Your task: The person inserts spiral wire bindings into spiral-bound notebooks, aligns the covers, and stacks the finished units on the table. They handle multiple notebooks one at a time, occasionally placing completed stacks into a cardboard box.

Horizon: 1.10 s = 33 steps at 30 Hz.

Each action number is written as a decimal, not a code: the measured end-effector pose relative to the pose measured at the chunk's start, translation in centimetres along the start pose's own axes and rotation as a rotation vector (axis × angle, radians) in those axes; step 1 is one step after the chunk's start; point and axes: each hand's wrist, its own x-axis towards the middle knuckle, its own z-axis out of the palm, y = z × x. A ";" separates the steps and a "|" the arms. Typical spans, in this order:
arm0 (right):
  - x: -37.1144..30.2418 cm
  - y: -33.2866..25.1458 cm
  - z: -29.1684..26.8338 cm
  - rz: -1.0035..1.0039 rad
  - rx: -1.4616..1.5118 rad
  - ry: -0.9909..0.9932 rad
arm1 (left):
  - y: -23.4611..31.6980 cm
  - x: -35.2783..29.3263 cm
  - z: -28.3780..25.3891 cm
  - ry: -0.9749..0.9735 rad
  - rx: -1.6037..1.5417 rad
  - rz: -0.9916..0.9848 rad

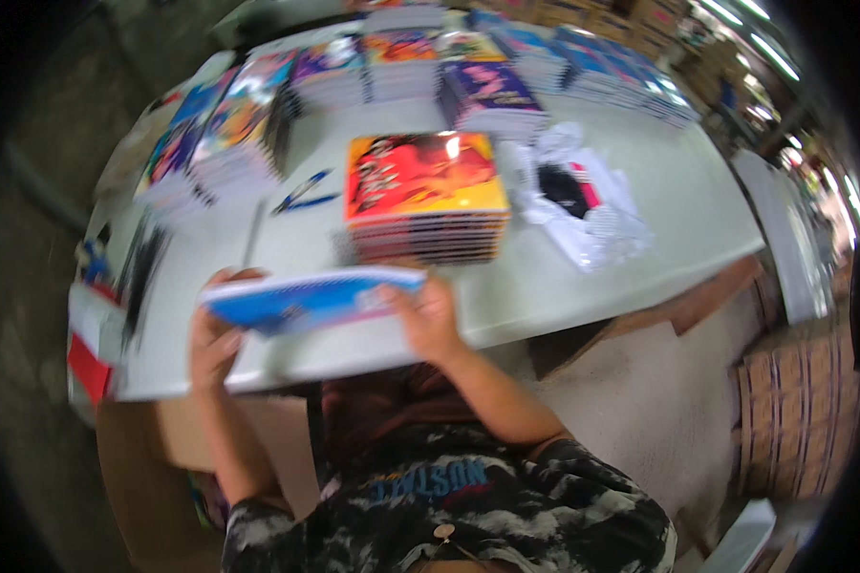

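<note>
Between my two hands, above the table's near edge, I hold a blue-covered notebook (306, 304), tilted so that its cover and white page edge show. My left hand (218, 329) is closed round its left end. My right hand (428, 317) grips the right end, thumb on the cover. Motion smears the notebook a little. Just beyond it stands a stack of notebooks (425, 191) with red, orange and yellow covers. A pair of blue-handled pliers or cutters (306, 193) lies left of that stack.
Stacks of colourful notebooks (492, 100) line the far side of the white table (678, 181). A crumpled white plastic bag (607, 224) with something black and pink lies at right. An open cardboard box (143, 477) is below left; brown cartons (798, 411) stand at lower right.
</note>
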 end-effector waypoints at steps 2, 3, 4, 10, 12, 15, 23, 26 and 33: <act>-0.2 0.1 -2.2 0.018 -0.190 -0.096 | -4.0 -0.4 1.3 0.257 0.328 -0.229; -0.5 0.7 -2.8 0.097 -0.156 -0.107 | -6.5 -0.7 2.3 0.370 0.321 -0.228; -0.8 1.3 -3.4 0.174 -0.134 -0.112 | -8.1 -0.7 2.8 0.348 0.291 -0.294; 1.9 -1.6 -3.7 0.092 -0.147 -0.329 | -8.6 -0.9 2.0 0.232 0.917 0.070; 1.7 -0.7 -5.8 0.194 -0.267 -0.351 | -7.0 0.8 0.4 0.363 1.364 -0.048; 2.1 -0.8 -6.0 0.140 -0.336 -0.320 | -5.8 1.3 -1.0 0.337 1.541 -0.295; 2.2 -1.4 -8.0 0.095 -0.343 -0.268 | -4.4 0.7 -0.1 -0.118 1.289 -0.314; 2.4 -1.4 -8.1 0.111 -0.337 -0.257 | -4.7 1.6 -0.8 -0.103 1.496 0.213; 2.5 -1.2 -8.4 0.141 -0.337 -0.216 | -1.2 3.9 3.2 0.170 0.555 -0.206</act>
